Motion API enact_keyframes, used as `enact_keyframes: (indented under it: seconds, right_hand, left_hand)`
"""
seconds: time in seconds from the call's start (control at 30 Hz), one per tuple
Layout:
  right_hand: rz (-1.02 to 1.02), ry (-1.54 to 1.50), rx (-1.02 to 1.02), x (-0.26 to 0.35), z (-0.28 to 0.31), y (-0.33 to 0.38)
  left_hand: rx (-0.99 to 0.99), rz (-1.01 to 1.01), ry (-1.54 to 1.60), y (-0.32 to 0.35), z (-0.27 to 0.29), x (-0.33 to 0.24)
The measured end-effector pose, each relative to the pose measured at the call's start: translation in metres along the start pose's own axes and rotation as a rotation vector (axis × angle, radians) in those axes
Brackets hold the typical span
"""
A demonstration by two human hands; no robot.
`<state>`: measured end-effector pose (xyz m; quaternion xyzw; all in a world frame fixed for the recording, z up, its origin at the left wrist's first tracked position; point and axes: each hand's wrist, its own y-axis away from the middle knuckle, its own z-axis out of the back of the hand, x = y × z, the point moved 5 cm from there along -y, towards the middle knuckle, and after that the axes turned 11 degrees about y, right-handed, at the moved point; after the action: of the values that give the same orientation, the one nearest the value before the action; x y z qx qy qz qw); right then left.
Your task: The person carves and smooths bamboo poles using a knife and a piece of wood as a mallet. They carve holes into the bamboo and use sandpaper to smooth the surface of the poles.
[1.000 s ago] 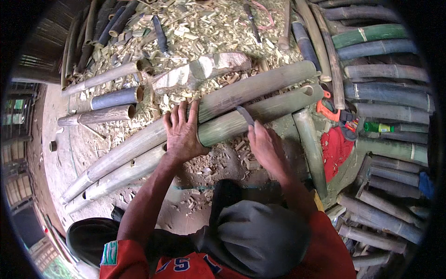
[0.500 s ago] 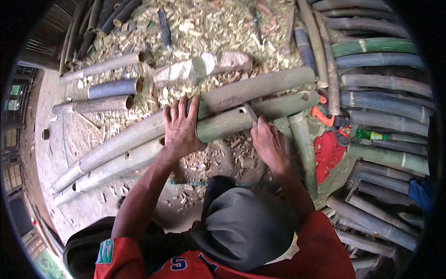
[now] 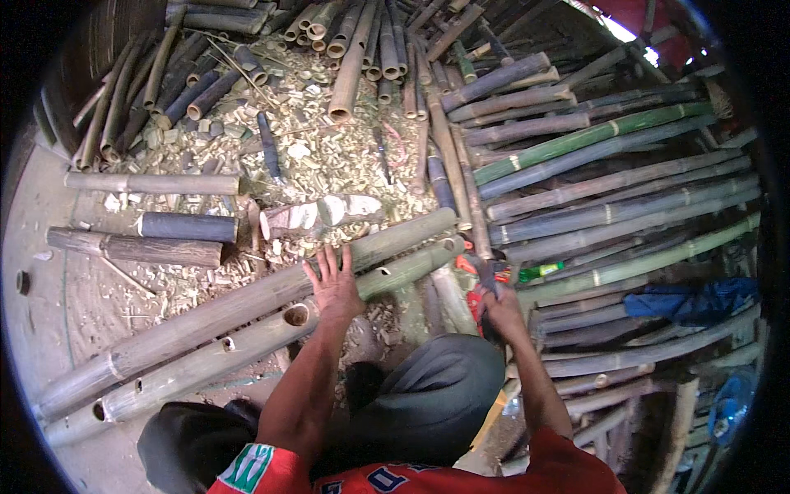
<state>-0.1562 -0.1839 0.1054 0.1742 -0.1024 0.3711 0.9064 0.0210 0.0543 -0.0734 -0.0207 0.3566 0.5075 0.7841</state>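
Two long bamboo poles lie side by side before me: a plain far bamboo pole (image 3: 247, 303) and a near bamboo pole (image 3: 193, 365) with several holes cut along it. My left hand (image 3: 336, 288) rests on them, fingers spread, just right of the largest hole (image 3: 296, 314). Off the poles' right end, my right hand (image 3: 504, 311) is closed round a dark tool (image 3: 487, 278), whose exact kind I cannot make out. Beside that hand lies an orange-and-black power tool (image 3: 466, 263), partly covered.
Stacked bamboo poles (image 3: 601, 210) fill the right side, with a green bottle (image 3: 541, 270) and blue cloth (image 3: 691, 300) on them. Wood chips (image 3: 317, 160) cover the ground ahead, around a pale log (image 3: 321, 216). Short bamboo pieces (image 3: 152, 183) lie at left.
My right hand has left the hole in the near pole and moved right, to beside the orange power tool. My left hand stays on the poles. The view has shifted right.
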Motion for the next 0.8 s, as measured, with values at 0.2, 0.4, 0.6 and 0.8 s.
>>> enact_keyframes:
  seconds: [0.2, 0.4, 0.6, 0.8]
  right_hand:
    - [0.108, -0.361, -0.158, -0.005, 0.046, -0.037]
    - [0.055, -0.332, 0.017, -0.094, -0.028, -0.083]
    - [0.314, -0.126, -0.062, -0.131, -0.045, -0.158]
    - [0.393, -0.093, -0.158, -0.152, -0.059, -0.212]
  left_hand:
    - [0.020, 0.029, 0.023, 0.009, 0.009, -0.011]
    - [-0.167, -0.159, -0.156, -0.021, -0.034, -0.035]
    - [-0.066, -0.108, -0.167, -0.043, -0.032, -0.080]
    - [-0.123, -0.104, -0.157, -0.056, -0.031, -0.113]
